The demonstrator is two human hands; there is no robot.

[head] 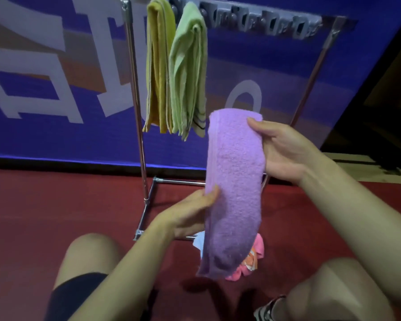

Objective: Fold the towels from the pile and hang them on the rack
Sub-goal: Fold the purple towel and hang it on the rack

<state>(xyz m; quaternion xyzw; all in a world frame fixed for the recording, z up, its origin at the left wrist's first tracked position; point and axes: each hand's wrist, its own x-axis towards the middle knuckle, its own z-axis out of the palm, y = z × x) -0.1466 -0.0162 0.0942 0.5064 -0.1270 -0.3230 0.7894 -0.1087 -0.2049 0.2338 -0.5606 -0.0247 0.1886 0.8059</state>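
Observation:
A folded purple towel [235,181] hangs long and narrow in front of me. My right hand [280,151] grips its upper right edge, thumb on the front. My left hand [190,212] holds its left edge lower down, thumb pressed on the front. Behind stands a metal rack [134,93] with a clip bar [264,22] along the top. A yellow towel [159,66] and a light green towel [189,72] hang folded from the bar's left part. The pile [255,258] of pink, orange and pale blue towels lies on the floor, mostly hidden behind the purple towel.
The rack's base tubes [178,181] rest on a red floor [56,205]. A blue banner [264,77] with white letters stands right behind the rack. My knees [90,251] frame the bottom of the view, and a striped shoe [267,309] shows at lower right.

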